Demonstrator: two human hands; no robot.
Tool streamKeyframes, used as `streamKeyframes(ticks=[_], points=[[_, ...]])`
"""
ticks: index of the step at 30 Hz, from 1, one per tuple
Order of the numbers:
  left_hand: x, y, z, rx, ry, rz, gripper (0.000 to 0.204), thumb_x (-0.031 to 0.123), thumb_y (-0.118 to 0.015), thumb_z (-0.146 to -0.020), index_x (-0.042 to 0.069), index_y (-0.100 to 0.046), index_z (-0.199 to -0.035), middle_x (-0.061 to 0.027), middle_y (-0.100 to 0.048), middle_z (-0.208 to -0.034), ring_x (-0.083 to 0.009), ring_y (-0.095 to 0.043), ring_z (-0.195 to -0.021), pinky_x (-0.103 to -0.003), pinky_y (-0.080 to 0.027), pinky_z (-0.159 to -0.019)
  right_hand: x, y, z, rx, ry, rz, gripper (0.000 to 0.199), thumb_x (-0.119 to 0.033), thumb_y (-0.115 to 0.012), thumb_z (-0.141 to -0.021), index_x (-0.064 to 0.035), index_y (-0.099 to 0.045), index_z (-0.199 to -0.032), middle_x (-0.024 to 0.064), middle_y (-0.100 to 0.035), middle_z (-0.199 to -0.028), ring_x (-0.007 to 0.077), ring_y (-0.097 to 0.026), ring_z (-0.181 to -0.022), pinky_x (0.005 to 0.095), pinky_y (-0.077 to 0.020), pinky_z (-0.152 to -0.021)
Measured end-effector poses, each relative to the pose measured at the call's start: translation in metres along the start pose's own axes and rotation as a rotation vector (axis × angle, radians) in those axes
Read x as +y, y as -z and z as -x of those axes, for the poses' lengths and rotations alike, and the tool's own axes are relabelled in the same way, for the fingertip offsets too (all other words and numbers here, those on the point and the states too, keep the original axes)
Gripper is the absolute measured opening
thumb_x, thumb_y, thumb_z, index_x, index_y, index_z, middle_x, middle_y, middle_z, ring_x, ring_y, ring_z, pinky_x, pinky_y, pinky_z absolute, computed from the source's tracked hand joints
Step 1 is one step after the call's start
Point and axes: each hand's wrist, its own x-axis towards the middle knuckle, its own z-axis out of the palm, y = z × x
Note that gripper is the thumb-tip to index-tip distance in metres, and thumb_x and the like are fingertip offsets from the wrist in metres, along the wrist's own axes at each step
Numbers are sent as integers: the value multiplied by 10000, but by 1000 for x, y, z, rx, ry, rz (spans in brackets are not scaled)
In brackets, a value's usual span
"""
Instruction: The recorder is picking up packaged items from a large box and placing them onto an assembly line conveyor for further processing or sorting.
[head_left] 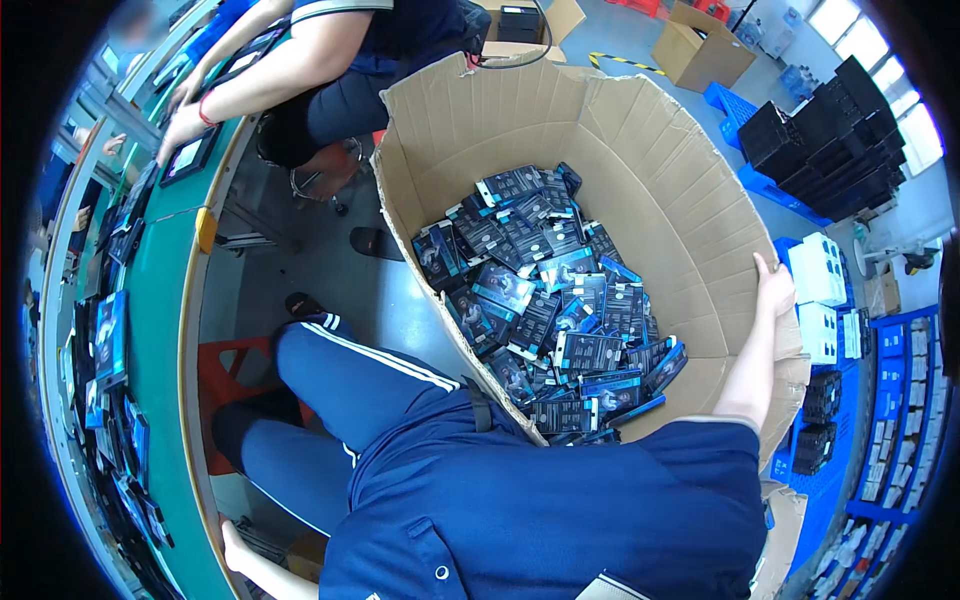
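The black packages (pixel 590 350) lay left of the nearer right hand (pixel 775 289), its grip clamped on the carton rim (pixel 672 125), the left hand (pixel 234 546) unclear.

A head-worn fisheye faces down, close above the wearer's torso (pixel 540 510).

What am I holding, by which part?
Your right hand holds the cardboard box by its right rim; your left hand is at the edge of the green bench, grip unclear.
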Motion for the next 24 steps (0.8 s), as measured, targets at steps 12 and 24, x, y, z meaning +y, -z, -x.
streamKeyframes(ticks=[12, 24], points=[[65, 3, 12, 49, -88, -44, 622, 427, -328, -994, -17, -378, -1427, -194, -316, -1530, -367, -244, -1425, -568, -166, -1164, 77, 102, 59, 308, -126, -102, 626, -719, -721, -657, -97, -708, -725, 109, -685, -701, 333, -617, -576, 444, -475, -534], [79, -19, -49, 51, -75, -191, 618, 421, -328, -994, -16, -377, -1428, -192, -320, -1529, -366, -242, -1425, -571, -170, -1161, 59, 293, 95, 988, 564, -4, 629, -382, -891, -656, -106, -380, -416, 32, -334, -406, 210, -239, -375, 359, -250, -391]])
